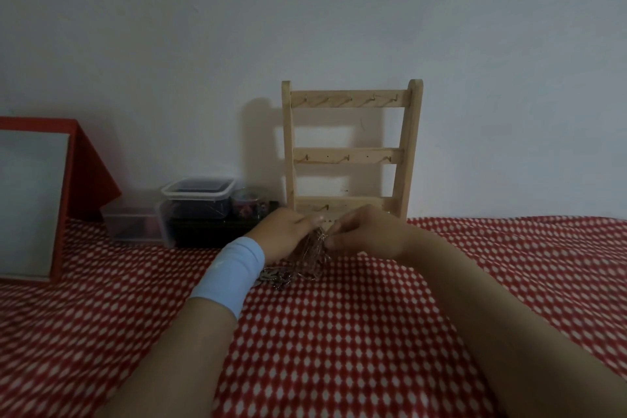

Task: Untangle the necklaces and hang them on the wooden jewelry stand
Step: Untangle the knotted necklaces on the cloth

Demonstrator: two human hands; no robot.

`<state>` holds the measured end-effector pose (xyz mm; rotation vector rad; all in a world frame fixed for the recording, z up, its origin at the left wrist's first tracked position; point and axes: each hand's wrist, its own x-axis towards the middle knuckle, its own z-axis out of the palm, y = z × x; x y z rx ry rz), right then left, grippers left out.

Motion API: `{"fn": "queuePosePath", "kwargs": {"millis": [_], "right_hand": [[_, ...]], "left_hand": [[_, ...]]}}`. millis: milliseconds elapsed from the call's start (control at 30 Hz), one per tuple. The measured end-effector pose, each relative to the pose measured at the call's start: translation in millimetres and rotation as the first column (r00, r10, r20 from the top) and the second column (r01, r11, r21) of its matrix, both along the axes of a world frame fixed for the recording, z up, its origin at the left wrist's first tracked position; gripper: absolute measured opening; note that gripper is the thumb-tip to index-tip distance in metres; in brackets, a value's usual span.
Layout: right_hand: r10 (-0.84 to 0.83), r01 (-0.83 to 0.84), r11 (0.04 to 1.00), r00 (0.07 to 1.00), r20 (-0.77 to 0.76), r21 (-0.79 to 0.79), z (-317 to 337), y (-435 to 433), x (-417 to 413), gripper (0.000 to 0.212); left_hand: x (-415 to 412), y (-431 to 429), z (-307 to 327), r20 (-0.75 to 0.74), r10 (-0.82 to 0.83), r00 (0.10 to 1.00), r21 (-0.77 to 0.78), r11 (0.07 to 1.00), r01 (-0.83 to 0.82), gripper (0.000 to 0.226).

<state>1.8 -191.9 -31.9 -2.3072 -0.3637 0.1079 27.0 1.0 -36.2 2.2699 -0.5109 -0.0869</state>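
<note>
At the far left, mirror (32,204): red-framed, propped upright and leaning back towards the wall, its foot on the cloth.
Clear box (130,222): low and see-through, on the cloth just right of the mirror, touching the tub beside it.
Lidded tub (198,195): clear plastic with dark contents, set on a black base against the wall.
Small jar (249,205): round, with mixed coloured bits inside that are too blurred to make out, between the tub and the stand.
Wristband (230,276): pale blue, round the left wrist, lying over the near edge of the chains.
Left hand (285,234): back upward, fingers reaching right and pinched on the top of the tangle; the thumb is hidden underneath.
Necklaces (305,258): one knotted bunch of thin metal chains, its top lifted between the two hands, its lower part pooled on the cloth, just in front of the stand's foot.
Wooden jewelry stand (351,153): upright against the wall, three rails with small hooks, the lowest rail partly hidden behind the hands.
Right hand (366,231): fingers curled, tips nipping a strand at the top of the bunch, close against the left fingertips.
Cloth (526,248): red with white dots, under everything.
</note>
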Motion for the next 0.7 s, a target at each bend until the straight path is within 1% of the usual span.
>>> {"fn": "queuePosePath", "kwargs": {"millis": [67, 133, 233, 300, 367, 467, 533, 600, 700], "right_hand": [[-0.006, 0.011, 0.989, 0.999, -0.035, 0.147, 1.6, -2.3, -0.1, 0.016], [0.006, 0.014, 0.971, 0.997, -0.081, 0.239, 1.0, -2.1, 0.1, 0.021], [0.019, 0.018, 0.952, 0.993, -0.119, 0.305, 0.6, -1.4, -0.7, 0.028], [0.005, 0.041, 0.927, 0.993, -0.121, 0.374, 0.3, -2.2, -0.1, 0.020], [-0.030, 0.085, 0.897, 0.991, -0.134, 0.434, 0.7, -3.1, 0.9, 0.012], [-0.040, 0.120, 0.876, 0.983, -0.177, 0.468, 0.0, -3.1, 2.0, 0.014], [0.019, 0.085, 0.870, 0.979, -0.205, 0.486, -0.7, -3.1, 3.1, 0.019], [0.071, 0.040, 0.879, 0.974, -0.215, 0.475, -0.1, -3.0, 1.9, 0.025], [0.036, 0.032, 0.907, 0.988, -0.153, 0.421, 1.0, -4.3, 0.7, 0.023]], "left_hand": [[1.3, 3.2, 0.5, -0.043, 0.020, 0.999, -0.084, 0.996, -0.023, 0.068], [2.9, 2.9, 0.1, -0.067, 0.018, 0.998, -0.159, 0.987, -0.028, 0.061], [3.4, 0.6, 2.6, -0.051, 0.016, 0.999, -0.195, 0.980, -0.026, 0.046], [2.5, 0.8, 5.3, -0.034, 0.004, 0.999, -0.216, 0.976, -0.012, 0.041], [-1.6, 2.6, 8.9, -0.038, -0.029, 0.999, -0.225, 0.974, 0.020, 0.044], [-3.5, 4.9, 8.7, 0.001, -0.065, 0.998, -0.192, 0.979, 0.063, 0.039], [-1.8, 4.1, 6.6, 0.037, -0.061, 0.997, -0.192, 0.979, 0.067, 0.037], [-2.0, 1.1, 6.3, 0.018, -0.065, 0.998, -0.227, 0.972, 0.067, 0.035], [-3.3, -3.7, 8.6, -0.031, -0.066, 0.997, -0.290, 0.955, 0.054, 0.031]]}}
